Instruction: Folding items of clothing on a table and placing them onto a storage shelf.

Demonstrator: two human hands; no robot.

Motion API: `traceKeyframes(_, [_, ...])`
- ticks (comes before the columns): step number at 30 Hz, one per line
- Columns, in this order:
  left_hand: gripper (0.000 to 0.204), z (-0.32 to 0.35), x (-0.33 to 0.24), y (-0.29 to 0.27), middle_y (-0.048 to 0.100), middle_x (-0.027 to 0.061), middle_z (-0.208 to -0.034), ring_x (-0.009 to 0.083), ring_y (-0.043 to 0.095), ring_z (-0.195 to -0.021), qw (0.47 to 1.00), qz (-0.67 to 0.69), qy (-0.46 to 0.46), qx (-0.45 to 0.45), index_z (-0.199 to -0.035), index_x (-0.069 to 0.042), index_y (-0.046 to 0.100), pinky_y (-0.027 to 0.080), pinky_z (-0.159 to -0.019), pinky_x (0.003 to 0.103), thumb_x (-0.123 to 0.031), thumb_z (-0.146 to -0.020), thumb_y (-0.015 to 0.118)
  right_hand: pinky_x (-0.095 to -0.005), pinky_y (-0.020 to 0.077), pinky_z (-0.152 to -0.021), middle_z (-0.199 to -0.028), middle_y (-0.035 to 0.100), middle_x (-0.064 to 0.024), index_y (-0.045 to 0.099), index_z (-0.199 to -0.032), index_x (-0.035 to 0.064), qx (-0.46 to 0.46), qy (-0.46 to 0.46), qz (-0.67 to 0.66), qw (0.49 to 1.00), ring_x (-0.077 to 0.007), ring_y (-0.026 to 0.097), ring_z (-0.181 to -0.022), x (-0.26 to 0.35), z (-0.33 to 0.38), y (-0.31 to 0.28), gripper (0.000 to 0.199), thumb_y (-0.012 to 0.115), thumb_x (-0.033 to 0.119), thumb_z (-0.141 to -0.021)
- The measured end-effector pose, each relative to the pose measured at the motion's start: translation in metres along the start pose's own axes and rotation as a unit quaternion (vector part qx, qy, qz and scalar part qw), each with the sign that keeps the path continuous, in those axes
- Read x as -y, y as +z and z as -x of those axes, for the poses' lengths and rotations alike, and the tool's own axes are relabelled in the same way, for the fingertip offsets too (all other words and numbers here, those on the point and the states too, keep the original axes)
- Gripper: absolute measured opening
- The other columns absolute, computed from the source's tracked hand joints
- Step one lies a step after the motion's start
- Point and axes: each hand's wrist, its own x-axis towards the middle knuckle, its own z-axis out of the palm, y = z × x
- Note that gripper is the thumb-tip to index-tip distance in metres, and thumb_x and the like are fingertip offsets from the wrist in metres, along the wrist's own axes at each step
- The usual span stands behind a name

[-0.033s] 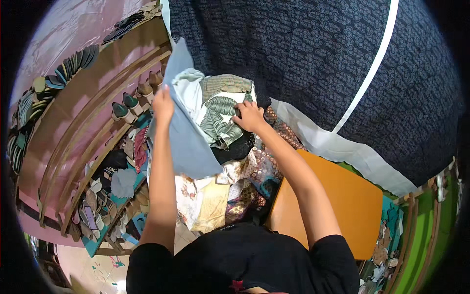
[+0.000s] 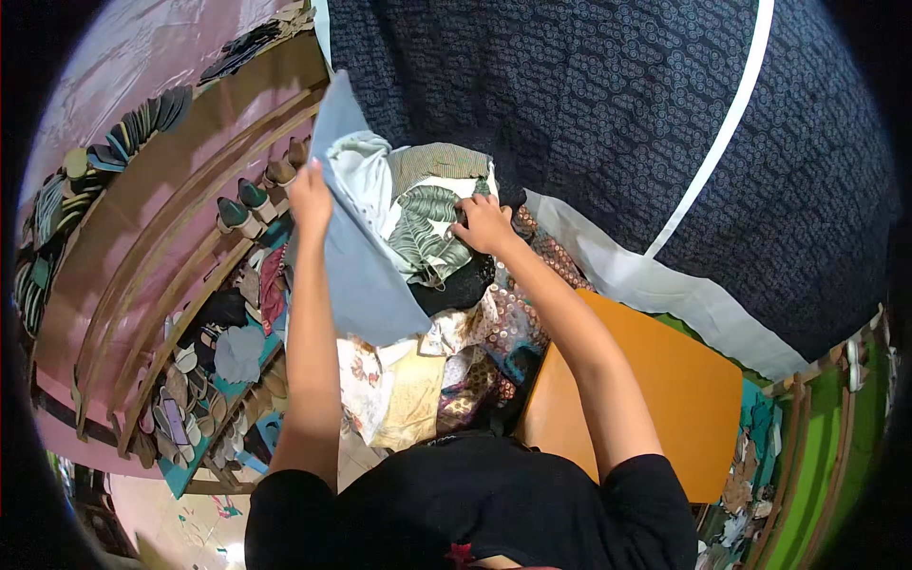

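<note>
The fingers of my left hand (image 2: 311, 201) are closed on the edge of a grey-blue cloth (image 2: 366, 275), which hangs slanting from a raised upper corner down to the right. Lying on a garment with green leaf print (image 2: 432, 223), my right hand (image 2: 486, 225) has its thumb and fingers apart. Beside it, a pale, light-blue garment (image 2: 359, 166) is bunched up, partly covered by the grey-blue cloth. Black lacy fabric (image 2: 461, 290) shows under the leaf-print garment. Nearer to me are a floral cloth (image 2: 361, 380) and a yellow cloth (image 2: 413, 394).
An orange board-like surface (image 2: 655, 399) lies under my right forearm. A dark patterned cloth (image 2: 589, 114) with white bands hangs at the far side. To the left stand wooden racks (image 2: 190, 275) with shoes (image 2: 252, 195) and many loose shoe pieces (image 2: 190, 408). Patterned fabric (image 2: 518, 304) lies right of the pile.
My left hand has shifted slightly left and up, drawing the grey-blue cloth's edge with it. The right hand stays in place on the leaf-print garment.
</note>
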Motion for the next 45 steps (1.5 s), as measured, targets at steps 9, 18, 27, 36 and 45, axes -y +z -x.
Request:
traceKeyframes(9, [0.039,-0.054,-0.049,-0.018,0.05,0.0156,-0.061,0.0241,0.046,-0.055,0.973,0.117,0.102,-0.174,-0.072,0.002,0.049,0.037,-0.056,0.034,-0.031,-0.088,0.039,-0.0539,0.0276,-0.087,-0.115,0.042,-0.006,0.049,-0.111,0.0295,-0.096,-0.135,0.068,0.984,-0.027,0.039,-0.106,0.013,0.001,0.02,0.042,0.045,0.011,-0.073])
traceKeyframes(18, [0.036,-0.068,-0.13,-0.018,0.043,-0.0038,-0.061,0.0058,0.037,-0.059,0.908,0.339,0.169,-0.179,-0.066,-0.002,0.047,0.033,-0.052,0.024,-0.029,-0.089,0.042,-0.0423,0.0283,-0.093,-0.123,0.039,-0.0086,0.043,-0.121,0.0133,0.052,-0.169,-0.406,0.896,-0.0237,0.038,-0.111,0.035,-0.028,-0.035,0.053,0.048,0.044,-0.078])
traceKeyframes(27, [0.031,-0.01,-0.129,0.007,0.04,-0.009,-0.064,0.0015,0.032,-0.059,0.861,0.443,0.082,0.238,-0.072,-0.007,0.048,0.029,-0.052,0.018,-0.032,-0.089,0.042,-0.0258,0.0413,-0.073,-0.091,0.054,-0.0073,0.048,-0.104,-0.0043,0.131,-0.044,-0.572,0.809,-0.0131,0.05,-0.082,0.102,-0.025,-0.093,0.056,0.059,0.042,-0.074])
traceKeyframes(36, [0.044,-0.028,-0.094,-0.049,0.057,0.0062,-0.099,0.0136,0.05,-0.091,0.878,0.319,0.15,0.325,-0.102,0.0,0.055,0.035,-0.086,0.028,-0.036,-0.089,0.034,-0.0245,0.0412,-0.068,-0.084,0.057,-0.003,0.056,-0.093,-0.0027,-0.028,-0.12,-0.559,0.82,-0.01,0.05,-0.075,0.133,-0.027,-0.093,0.025,0.057,0.017,-0.078])
traceKeyframes(45, [0.044,0.007,0.035,-0.132,0.053,0.0089,-0.108,0.0162,0.047,-0.101,0.971,0.209,-0.016,0.112,-0.107,-0.001,0.053,0.032,-0.09,0.028,-0.036,-0.089,0.033,-0.0347,0.0458,-0.063,-0.083,0.058,-0.0118,0.054,-0.093,-0.0032,-0.093,-0.075,-0.727,0.676,-0.0197,0.056,-0.071,0.177,-0.051,-0.192,0.028,0.054,0.021,-0.08])
